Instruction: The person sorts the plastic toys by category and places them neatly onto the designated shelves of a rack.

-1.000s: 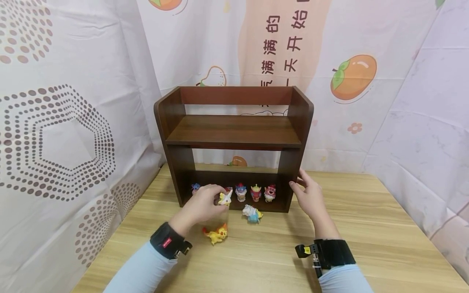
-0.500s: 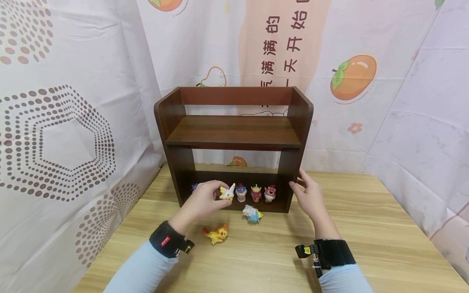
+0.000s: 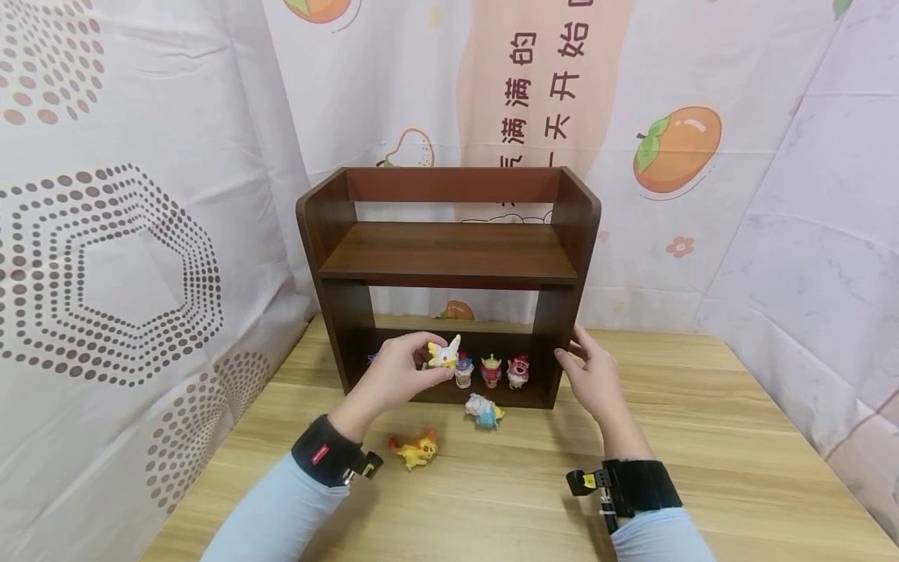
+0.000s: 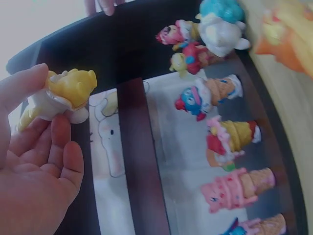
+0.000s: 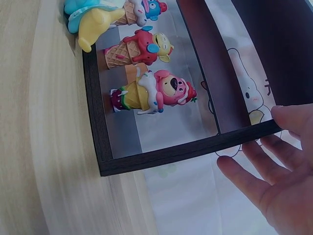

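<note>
My left hand pinches a yellow-and-white toy figurine between thumb and fingers, held up in front of the lower compartment of a dark brown tabletop shelf. In the left wrist view the figurine lies tilted over the fingers. My right hand holds the right side panel of the shelf, thumb at its front edge and fingers along the outside. Ice-cream-cone figurines stand in a row on the bottom board, among them a pink bear and a red-and-yellow one. My left hand hides some of them.
A yellow-orange figurine lies on the wooden table in front of the shelf. Another, white and blue with yellow, lies close by the shelf's front edge. Patterned curtains hang behind and at the sides.
My left hand has raised the yellow-and-white figurine and carried it slightly right, its pointed ears now tilted upward. The right hand has stayed at the side panel.
</note>
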### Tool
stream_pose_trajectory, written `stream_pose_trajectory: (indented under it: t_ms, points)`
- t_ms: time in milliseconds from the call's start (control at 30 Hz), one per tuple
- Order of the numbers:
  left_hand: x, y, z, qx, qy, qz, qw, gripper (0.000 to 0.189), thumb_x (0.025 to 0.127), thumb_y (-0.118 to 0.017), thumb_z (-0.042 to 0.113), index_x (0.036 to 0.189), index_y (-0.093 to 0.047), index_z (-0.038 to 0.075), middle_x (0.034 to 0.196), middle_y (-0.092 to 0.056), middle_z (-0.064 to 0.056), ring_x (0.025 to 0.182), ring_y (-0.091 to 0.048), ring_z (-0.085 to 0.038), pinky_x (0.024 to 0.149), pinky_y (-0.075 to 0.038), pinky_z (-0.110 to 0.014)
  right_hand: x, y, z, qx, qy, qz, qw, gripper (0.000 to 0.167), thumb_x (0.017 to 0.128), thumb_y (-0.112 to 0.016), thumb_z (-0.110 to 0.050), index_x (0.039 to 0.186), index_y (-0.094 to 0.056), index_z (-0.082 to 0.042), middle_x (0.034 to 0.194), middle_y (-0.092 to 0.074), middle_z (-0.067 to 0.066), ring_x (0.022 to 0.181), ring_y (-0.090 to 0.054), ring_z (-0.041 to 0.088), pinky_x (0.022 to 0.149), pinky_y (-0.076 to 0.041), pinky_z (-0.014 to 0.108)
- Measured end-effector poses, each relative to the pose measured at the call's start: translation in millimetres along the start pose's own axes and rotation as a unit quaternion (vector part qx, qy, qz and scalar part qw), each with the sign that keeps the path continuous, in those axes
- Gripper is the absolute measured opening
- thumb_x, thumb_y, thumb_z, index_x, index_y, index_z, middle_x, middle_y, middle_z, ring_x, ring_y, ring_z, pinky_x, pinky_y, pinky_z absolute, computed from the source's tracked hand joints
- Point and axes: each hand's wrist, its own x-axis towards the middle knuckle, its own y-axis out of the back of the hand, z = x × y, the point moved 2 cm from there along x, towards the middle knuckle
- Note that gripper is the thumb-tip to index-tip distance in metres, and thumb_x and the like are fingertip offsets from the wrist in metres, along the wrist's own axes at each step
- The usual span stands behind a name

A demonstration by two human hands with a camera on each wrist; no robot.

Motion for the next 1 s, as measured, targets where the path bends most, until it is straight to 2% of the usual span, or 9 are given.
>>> stream_pose_trajectory:
  t_ms: [167,367,500,700,1000]
  points:
    - [8.1,-0.3,12.9,-0.023,-0.004,0.005,0.9997,0.034,0.086,-0.085,0.022,0.115,-0.069,0.014,0.083,-0.064,0.001,0.069,-0.062,-0.016,0.054,-0.053,-0.030,-0.4,1.1,-0.1,-0.003,0.005,0.002,1.0000,0.057,0.101,-0.064,-0.010,0.154,-0.046,-0.016,0.143,-0.057,0.018,0.121,-0.061,0.042,0.089,-0.054,0.053]
    - [17.5,1.9,25.4,-0.001,-0.019,0.014,0.9997,0.035,0.084,-0.085,0.024,0.114,-0.070,0.014,0.085,-0.064,0.004,0.077,-0.060,-0.013,0.063,-0.051,-0.031,-0.7,1.4,-0.5,-0.005,0.004,0.002,1.0000,0.056,0.100,-0.064,-0.009,0.154,-0.047,-0.015,0.142,-0.058,0.018,0.121,-0.061,0.042,0.089,-0.054,0.052]
    - [23.4,5.0,32.8,-0.011,-0.027,0.014,0.9995,0.036,0.085,-0.085,0.024,0.115,-0.069,0.013,0.088,-0.066,0.003,0.078,-0.062,-0.014,0.066,-0.053,-0.032,-0.7,1.8,-1.7,-0.002,0.004,0.003,1.0000,0.056,0.100,-0.064,-0.008,0.153,-0.047,-0.014,0.141,-0.058,0.019,0.121,-0.061,0.041,0.089,-0.054,0.052]
    - [32.6,9.6,44.2,-0.022,-0.047,0.013,0.9986,0.036,0.087,-0.083,0.027,0.116,-0.067,0.011,0.088,-0.068,0.002,0.074,-0.064,-0.013,0.062,-0.055,-0.031,-0.8,2.0,-2.1,-0.001,0.003,0.004,1.0000,0.057,0.099,-0.065,-0.007,0.153,-0.048,-0.013,0.141,-0.058,0.019,0.121,-0.061,0.042,0.090,-0.053,0.052]
    - [47.9,12.8,59.7,-0.019,-0.091,0.017,0.9955,0.036,0.086,-0.083,0.021,0.115,-0.067,0.007,0.094,-0.069,0.000,0.078,-0.064,-0.014,0.071,-0.055,-0.029,-0.5,0.5,-1.9,0.005,0.004,0.004,1.0000,0.057,0.099,-0.065,-0.006,0.153,-0.047,-0.012,0.142,-0.057,0.020,0.121,-0.061,0.042,0.089,-0.054,0.051]
